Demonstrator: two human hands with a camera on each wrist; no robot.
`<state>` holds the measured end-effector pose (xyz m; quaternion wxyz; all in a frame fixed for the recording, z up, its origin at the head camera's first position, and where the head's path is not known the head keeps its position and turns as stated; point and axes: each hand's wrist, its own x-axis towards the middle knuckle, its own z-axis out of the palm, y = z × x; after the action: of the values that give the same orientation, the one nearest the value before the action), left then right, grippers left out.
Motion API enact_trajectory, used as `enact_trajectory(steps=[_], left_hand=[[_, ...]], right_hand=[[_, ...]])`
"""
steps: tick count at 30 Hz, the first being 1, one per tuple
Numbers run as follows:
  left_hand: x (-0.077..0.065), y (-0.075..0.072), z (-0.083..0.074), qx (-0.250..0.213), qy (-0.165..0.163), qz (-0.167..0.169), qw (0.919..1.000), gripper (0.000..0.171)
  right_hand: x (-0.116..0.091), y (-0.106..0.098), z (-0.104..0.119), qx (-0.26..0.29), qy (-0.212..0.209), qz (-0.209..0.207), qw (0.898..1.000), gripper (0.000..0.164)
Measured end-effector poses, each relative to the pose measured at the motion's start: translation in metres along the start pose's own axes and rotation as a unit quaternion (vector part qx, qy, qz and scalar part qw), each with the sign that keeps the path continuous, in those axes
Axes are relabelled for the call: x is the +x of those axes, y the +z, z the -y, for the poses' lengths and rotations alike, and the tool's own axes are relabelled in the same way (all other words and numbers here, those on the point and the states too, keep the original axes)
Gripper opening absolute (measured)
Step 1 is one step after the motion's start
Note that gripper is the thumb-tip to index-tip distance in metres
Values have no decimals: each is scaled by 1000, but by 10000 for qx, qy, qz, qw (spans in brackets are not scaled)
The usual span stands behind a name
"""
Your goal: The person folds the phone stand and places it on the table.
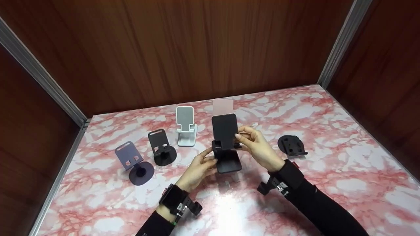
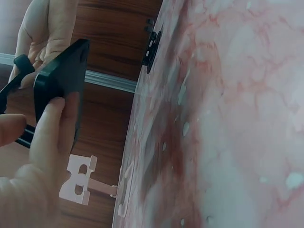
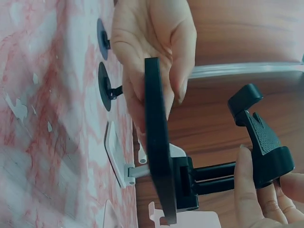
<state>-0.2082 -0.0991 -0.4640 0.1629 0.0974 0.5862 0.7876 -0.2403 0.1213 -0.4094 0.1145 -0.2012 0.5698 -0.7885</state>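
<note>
A black phone stand (image 1: 224, 129) is held up over the table in both hands, its rectangular base low and its flat phone plate raised. My left hand (image 1: 197, 169) grips the base (image 3: 158, 137) at its left edge, thumb and fingers on either side. My right hand (image 1: 259, 148) pinches the right edge of the phone plate near its lower lip. In the right wrist view, two parallel arms (image 3: 213, 178) show between base and plate, and the right fingers (image 3: 244, 183) sit at the plate's hinge end. The base stands apart from the tabletop in both wrist views.
On the marbled table (image 1: 328, 196) stand a white phone stand (image 1: 185, 119), a black one on a round base (image 1: 159, 144) and a purple one (image 1: 133, 160), all to the left. Behind the hands is a pink stand (image 1: 223, 105); a folded black stand (image 1: 291, 145) lies right.
</note>
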Motion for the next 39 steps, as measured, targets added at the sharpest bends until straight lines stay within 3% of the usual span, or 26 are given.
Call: enact_trajectory(steps=[7, 11, 19, 26, 39], left_hand=[[0, 1, 2, -103, 33, -202, 9997, 60], [-1, 0, 3, -95, 11, -281, 9996, 61], [-3, 2, 2, -173, 4, -321, 9993, 61], [-5, 4, 1, -12, -150, -262, 9995, 60], [-9, 5, 0, 167, -160, -149, 9996, 62]], right_hand=[[-2, 4, 0, -198, 18, 5, 9998, 10], [-2, 3, 0, -835, -29, -96, 9965, 13], [3, 3, 4, -1608, -277, -37, 9866, 40], [8, -1, 7, -1668, -85, 349, 9853, 53], [8, -6, 10, -1718, -3, 458, 9841, 45]])
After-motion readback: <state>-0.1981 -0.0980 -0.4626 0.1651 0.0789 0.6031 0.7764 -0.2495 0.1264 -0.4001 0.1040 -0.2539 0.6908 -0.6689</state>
